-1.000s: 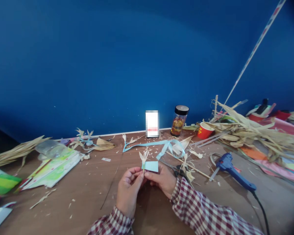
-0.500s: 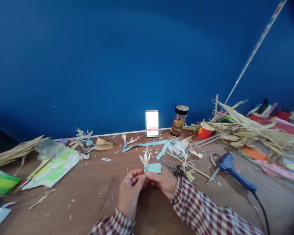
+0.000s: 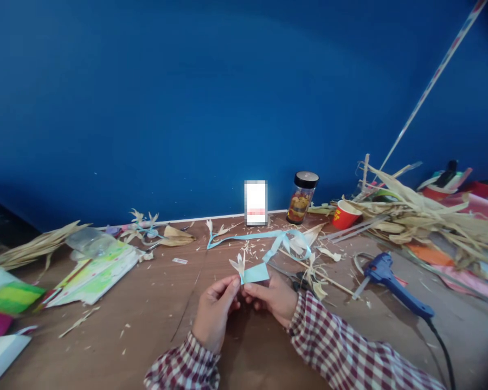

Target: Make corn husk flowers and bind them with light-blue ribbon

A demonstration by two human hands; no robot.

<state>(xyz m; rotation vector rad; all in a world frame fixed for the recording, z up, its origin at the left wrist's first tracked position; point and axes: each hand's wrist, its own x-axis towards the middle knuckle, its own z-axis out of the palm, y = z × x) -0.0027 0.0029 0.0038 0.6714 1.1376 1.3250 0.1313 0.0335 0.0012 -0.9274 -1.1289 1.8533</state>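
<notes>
Before the ribbon (image 3: 283, 238) is a husk flower (image 3: 239, 267), left of the glue gun (image 3: 384, 275). Behind the ribbon stands a jar (image 3: 301, 201).

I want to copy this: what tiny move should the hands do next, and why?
Maybe the right hand could wrap the light-blue strip round the base of the pale flower: the left hand pinches near that base, and the strip's free end sticks out sideways, unwrapped.

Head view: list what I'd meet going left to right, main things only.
Clear plastic item → dry husk piece → left hand → pale blue strip → black-lidded jar → red paper cup → blue glue gun.
</notes>
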